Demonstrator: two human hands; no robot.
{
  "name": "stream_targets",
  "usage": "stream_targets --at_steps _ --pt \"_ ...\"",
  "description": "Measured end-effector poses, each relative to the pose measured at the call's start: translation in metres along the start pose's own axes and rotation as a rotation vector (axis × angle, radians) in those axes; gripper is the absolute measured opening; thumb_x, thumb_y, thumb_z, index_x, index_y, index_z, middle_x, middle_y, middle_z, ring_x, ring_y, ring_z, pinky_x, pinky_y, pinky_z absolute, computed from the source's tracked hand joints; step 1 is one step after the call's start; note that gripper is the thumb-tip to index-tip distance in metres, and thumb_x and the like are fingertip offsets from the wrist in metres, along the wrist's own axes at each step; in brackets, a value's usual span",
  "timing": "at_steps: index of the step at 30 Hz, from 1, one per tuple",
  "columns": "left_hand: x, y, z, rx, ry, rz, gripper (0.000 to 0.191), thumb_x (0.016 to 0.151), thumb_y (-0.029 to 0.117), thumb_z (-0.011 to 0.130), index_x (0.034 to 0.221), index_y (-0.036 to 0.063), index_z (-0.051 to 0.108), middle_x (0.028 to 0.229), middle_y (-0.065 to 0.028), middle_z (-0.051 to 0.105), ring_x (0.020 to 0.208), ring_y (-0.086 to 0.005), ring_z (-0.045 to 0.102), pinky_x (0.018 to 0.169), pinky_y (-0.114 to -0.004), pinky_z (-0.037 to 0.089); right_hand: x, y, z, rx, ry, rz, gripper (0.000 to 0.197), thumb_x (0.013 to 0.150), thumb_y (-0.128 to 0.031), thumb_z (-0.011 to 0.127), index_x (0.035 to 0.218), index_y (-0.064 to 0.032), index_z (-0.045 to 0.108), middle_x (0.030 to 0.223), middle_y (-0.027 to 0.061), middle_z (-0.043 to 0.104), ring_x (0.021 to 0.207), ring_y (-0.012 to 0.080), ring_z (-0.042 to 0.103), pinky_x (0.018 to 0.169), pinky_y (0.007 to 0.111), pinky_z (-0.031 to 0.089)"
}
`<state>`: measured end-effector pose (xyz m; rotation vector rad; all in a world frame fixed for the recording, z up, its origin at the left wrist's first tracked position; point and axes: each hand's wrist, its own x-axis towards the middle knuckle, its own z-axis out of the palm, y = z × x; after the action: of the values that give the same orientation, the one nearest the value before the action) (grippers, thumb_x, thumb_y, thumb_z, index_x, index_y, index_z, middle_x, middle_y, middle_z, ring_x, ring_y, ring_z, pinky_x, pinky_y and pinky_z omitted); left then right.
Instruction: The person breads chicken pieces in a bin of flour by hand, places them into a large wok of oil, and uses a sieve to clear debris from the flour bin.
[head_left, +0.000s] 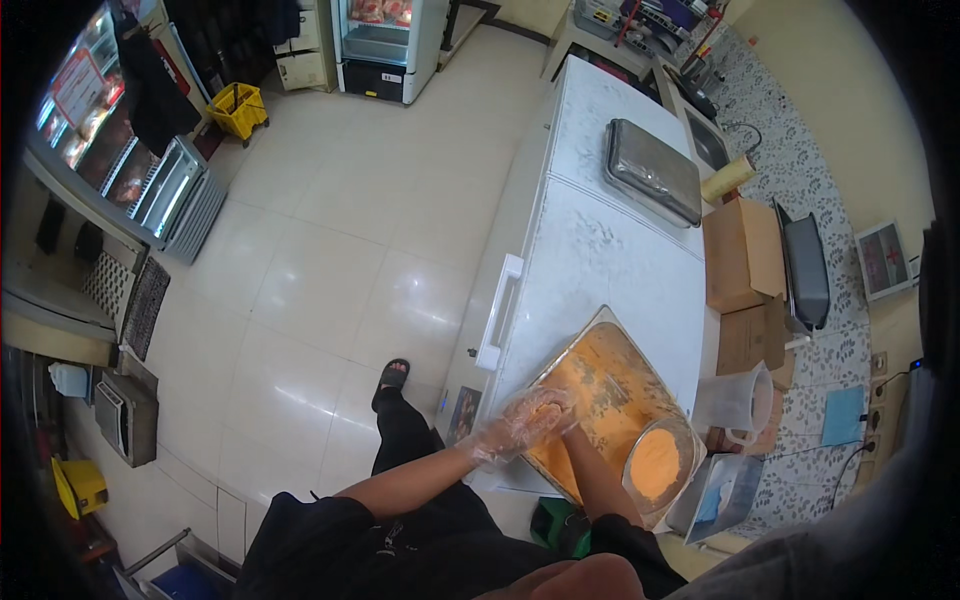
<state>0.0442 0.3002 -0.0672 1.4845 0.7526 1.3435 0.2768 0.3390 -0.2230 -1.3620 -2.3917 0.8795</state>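
Observation:
My left hand (523, 421), in a clear plastic glove, meets my right hand (561, 417) over the left edge of a metal tray (559, 358). Something orange shows between them; the glove and the fingers hide what it is. Orange powder (600, 390) covers much of the tray, with bare darker patches. A round clear bowl (628, 470) of orange powder (654, 465) stands in the tray's near right corner, beside my right forearm.
The tray lies on a white chest freezer (600, 262) with a handle (499, 311). Farther back sits a covered metal pan (654, 171). Along the right are cardboard boxes (742, 255), a clear plastic jug (731, 405) and a plastic bin (724, 495). Tiled floor (322, 262) spreads to the left.

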Motion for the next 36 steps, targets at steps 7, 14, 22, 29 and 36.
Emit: stream_targets --at_steps 7,14,22,29,36 --pt "-0.007 -0.005 0.004 -0.027 -0.080 -0.085 0.023 0.099 0.016 0.050 0.115 0.0007 0.058 0.107 -0.0139 0.064 0.099 -0.0257 0.061 0.092 -0.036 0.047 -0.028 0.009 -0.010 0.795 0.128 -0.162 0.076 0.092 -0.040 0.061 0.148 -0.0027 0.026 0.132 0.0155 0.052 0.120 0.0293 0.051 0.108 0.039 0.036" --pt "-0.013 -0.019 0.006 0.129 -0.144 -0.020 0.024 0.101 0.017 0.047 0.112 0.0006 0.059 0.106 -0.0140 0.063 0.097 -0.0257 0.061 0.090 -0.036 0.047 0.004 -0.033 -0.019 0.200 0.286 -0.144 0.051 0.094 -0.041 0.052 0.131 -0.0059 0.050 0.117 0.0121 0.061 0.110 0.0271 0.057 0.096 0.041 0.044" --pt "-0.015 -0.019 0.006 0.164 -0.191 0.004 0.033 0.103 0.025 0.044 0.114 -0.0021 0.057 0.105 -0.0120 0.063 0.100 -0.0233 0.060 0.093 -0.034 0.046 -0.053 -0.020 -0.014 1.305 -0.029 0.174 0.031 0.093 -0.020 0.050 0.119 -0.0069 0.058 0.108 0.0080 0.064 0.105 0.0269 0.059 0.092 0.038 0.046" --pt "0.011 0.002 -0.002 -0.367 -0.343 -0.671 0.052 0.105 0.042 0.033 0.114 -0.0027 0.058 0.100 -0.0092 0.062 0.094 -0.0158 0.059 0.092 -0.029 0.048 -0.073 -0.094 -0.045 -0.217 -0.411 0.077 0.031 0.093 -0.020 0.053 0.119 -0.0048 0.059 0.109 0.0130 0.064 0.102 0.0304 0.062 0.089 0.039 0.050" --pt "0.005 -0.011 0.009 -0.587 -0.410 -0.890 0.054 0.104 0.047 0.035 0.117 -0.0018 0.056 0.100 -0.0102 0.060 0.095 -0.0173 0.060 0.091 -0.031 0.050 -0.078 -0.112 -0.044 -0.381 -0.512 0.456 0.036 0.087 -0.025 0.062 0.119 -0.0081 0.060 0.110 0.0171 0.065 0.101 0.0337 0.063 0.087 0.042 0.050"
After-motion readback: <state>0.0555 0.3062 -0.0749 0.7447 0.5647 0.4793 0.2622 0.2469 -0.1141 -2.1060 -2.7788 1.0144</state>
